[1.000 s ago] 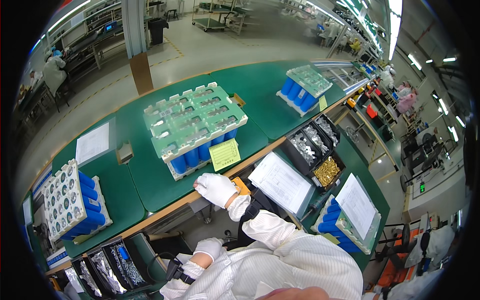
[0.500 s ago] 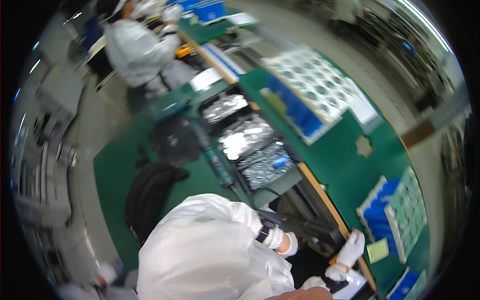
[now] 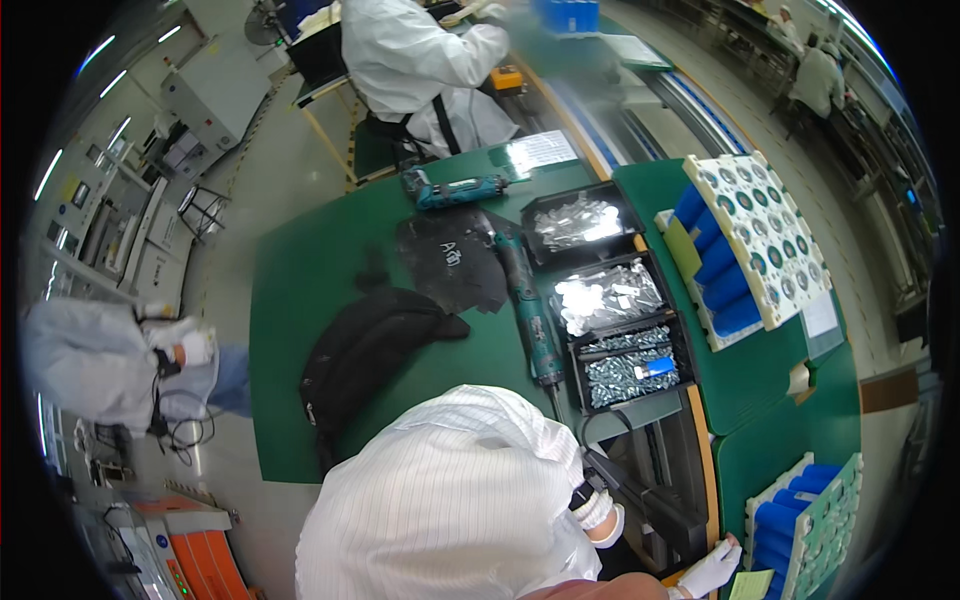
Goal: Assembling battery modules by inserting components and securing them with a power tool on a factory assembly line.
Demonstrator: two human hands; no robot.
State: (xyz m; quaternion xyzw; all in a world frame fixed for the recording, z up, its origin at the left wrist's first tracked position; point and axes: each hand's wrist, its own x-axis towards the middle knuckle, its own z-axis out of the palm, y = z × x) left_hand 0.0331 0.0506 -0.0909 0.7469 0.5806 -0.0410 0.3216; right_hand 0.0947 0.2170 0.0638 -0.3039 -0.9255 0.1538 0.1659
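Note:
My left hand (image 3: 609, 526), in a white glove with a black band at the wrist, is low in the middle beside a long black bar (image 3: 655, 505). Its fingers are hidden. At the lower right, my white-gloved right hand (image 3: 712, 569) lies at the wooden table edge with its fingers stretched out and bare fingertips showing. It is nearest to a pack of blue cylindrical cells (image 3: 782, 530) in a pale green holder, with a yellow note (image 3: 752, 585) between them. Nothing shows in the right hand.
Black bins hold metal strips (image 3: 610, 295) and screws (image 3: 625, 375). Electric screwdrivers (image 3: 530, 310) (image 3: 460, 192) and a black waist bag (image 3: 370, 350) lie on the green table (image 3: 285, 400). Another cell pack (image 3: 765, 240) stands farther right. Co-workers are at the far side (image 3: 420, 60) and left (image 3: 95, 360).
The view has swung left, so the table and bins appear farther right. My right hand is lower in the picture, still by the table edge. A co-worker at the left is now in fuller view.

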